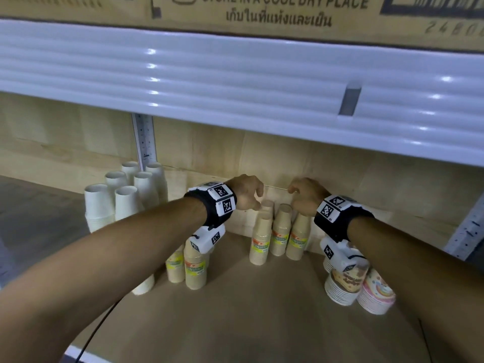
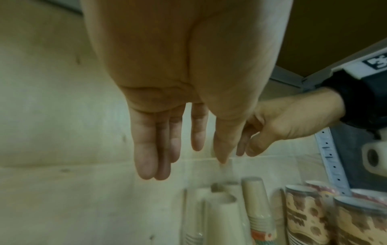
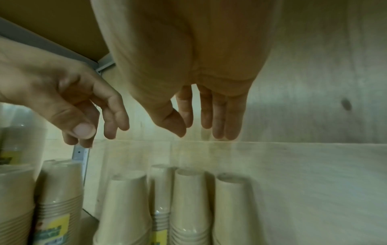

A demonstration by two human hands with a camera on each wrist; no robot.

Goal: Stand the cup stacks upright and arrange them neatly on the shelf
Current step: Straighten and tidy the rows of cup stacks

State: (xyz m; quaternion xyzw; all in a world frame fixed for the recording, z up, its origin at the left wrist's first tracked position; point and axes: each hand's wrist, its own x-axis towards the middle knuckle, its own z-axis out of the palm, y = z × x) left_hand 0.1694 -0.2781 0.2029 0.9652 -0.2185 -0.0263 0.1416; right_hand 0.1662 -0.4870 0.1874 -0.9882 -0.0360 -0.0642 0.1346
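— Hands first: where are they?
— Left hand [image 1: 246,191] and right hand [image 1: 306,196] hang side by side above the kraft cup stacks [image 1: 279,231] at the back wall of the shelf [image 1: 262,323]. Fingers point down, loosely straight, holding nothing; they hover just above the stack tops.
— And the stacks?
— That group stands upright, pressed close together. Two more kraft stacks [image 1: 188,265] stand near the left forearm, white cup stacks [image 1: 125,195] further left, patterned cup stacks [image 1: 361,289] under the right wrist.
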